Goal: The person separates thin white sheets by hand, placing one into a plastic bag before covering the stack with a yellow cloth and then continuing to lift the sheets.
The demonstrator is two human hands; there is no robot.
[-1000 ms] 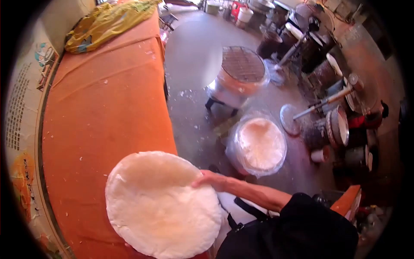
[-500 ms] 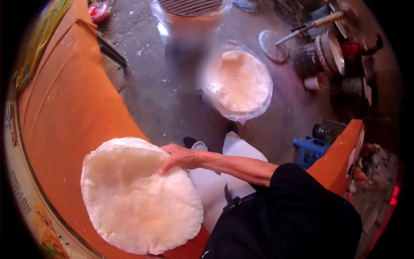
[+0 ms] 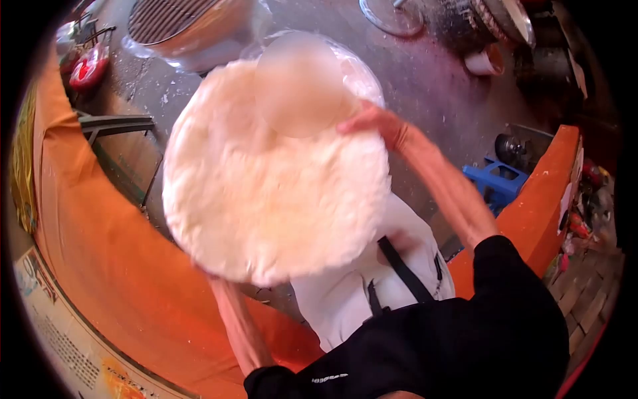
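Note:
A large round pale flat disc [image 3: 266, 206], like a sheet of flatbread or dough, is held up in front of my body. My right hand [image 3: 373, 125] grips its upper right edge, thumb and fingers closed on the rim. At its lower left edge is my left hand [image 3: 205, 271], mostly hidden beneath the disc, so its fingers do not show. Behind the disc, a clear plastic wrapping [image 3: 362, 73] shows at the upper right. A blurred patch covers the disc's upper part.
An orange-covered surface [image 3: 126, 219] curves along the left. A round container with a ridged top [image 3: 166, 18] stands at the upper left. To the right are a blue stand [image 3: 498, 181], a white cup [image 3: 486, 61] and an orange panel [image 3: 541, 193].
The disc has moved from the orange surface at lower left up and right, over the floor. My right hand has moved with it, and my left forearm has come into view.

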